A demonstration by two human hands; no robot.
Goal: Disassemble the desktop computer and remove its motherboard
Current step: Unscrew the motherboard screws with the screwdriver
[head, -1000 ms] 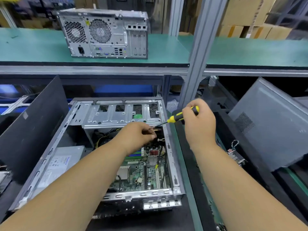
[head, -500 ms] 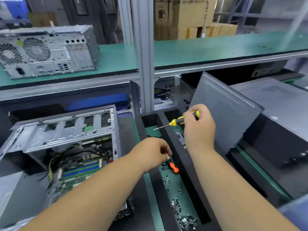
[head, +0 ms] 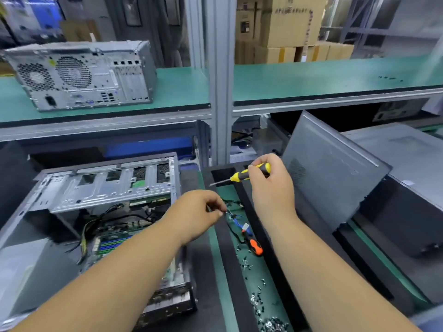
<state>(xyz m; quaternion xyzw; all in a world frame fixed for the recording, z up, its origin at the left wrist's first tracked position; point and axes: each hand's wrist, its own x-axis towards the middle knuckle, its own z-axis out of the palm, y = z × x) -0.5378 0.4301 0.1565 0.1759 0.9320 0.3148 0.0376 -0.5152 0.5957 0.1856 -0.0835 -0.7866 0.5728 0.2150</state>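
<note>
1. Here, open desktop case (head: 103, 212) lying on its side at eight o'clock, side panel off, motherboard (head: 115, 238) still seated inside under loose cables; laid flat, most likely, so the board faces up for unscrewing
2. Left hand (head: 199, 214) reaching out of the case toward three o'clock, over the narrow parts tray (head: 242, 305); fingertips pinched together on something small, too small to name, probably a screw or cable end being dropped off
3. Right hand (head: 271, 185) raised at one o'clock, fingers curled round the yellow-and-black screwdriver (head: 239, 176), shaft pointing toward nine o'clock; held clear, seemingly parked and ready for the next screw
4. Inside the tray: one orange-handled tool (head: 255, 246), one bundle of blue wires (head: 237, 220), and loose screws (head: 271, 324) scattered toward six o'clock, too many and too blurred to count; gathered there presumably to keep them from rolling off
5. Count otherwise: two screwdriver-type tools, two computer cases, the second one (head: 81, 75) closed on the upper shelf at eleven o'clock; grey panels (head: 328, 168) leaning at three o'clock, at least two, exact number unclear
</note>
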